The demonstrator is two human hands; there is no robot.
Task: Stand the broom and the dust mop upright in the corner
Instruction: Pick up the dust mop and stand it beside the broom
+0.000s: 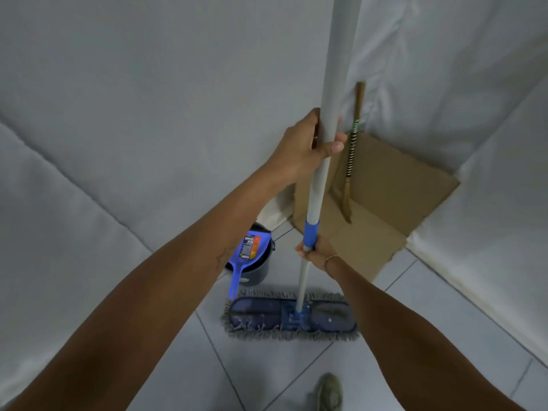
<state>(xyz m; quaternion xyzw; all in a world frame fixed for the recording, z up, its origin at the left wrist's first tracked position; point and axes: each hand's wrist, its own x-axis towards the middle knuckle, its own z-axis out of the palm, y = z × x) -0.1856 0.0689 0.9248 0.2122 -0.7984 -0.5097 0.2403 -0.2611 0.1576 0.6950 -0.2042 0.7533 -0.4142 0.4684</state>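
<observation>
The dust mop (292, 314) stands nearly upright on the tiled floor (267, 375), its flat blue head with grey fringe lying flat on the tiles and its long pale handle rising past the top of the view. The left hand (308, 146) is wrapped around the handle high up, fingers curled round it with the thumb showing on the near side. The right hand (314, 252) grips the same handle lower down, just under the blue collar where the thick upper section meets the thinner lower one; a thin bracelet (330, 261) circles that wrist. Beyond the mop, the broom (351, 161) already stands in the corner, leaning against the white cloth-covered wall (148, 99), its handle wound with a dark and light striped band and its brown bristles resting on a sheet of flattened cardboard (385, 203) that covers the floor in the corner. To the left of the mop handle, near the wall, sits a dark bucket (261, 271) on the tiles. A blue dustpan (247, 253) is propped in it, the pan part with a printed label up at the bucket's rim and the handle hanging down over the front toward the mop head. What else the bucket holds cannot be seen. At the bottom edge a shoe (329, 393) rests on the tiles.
</observation>
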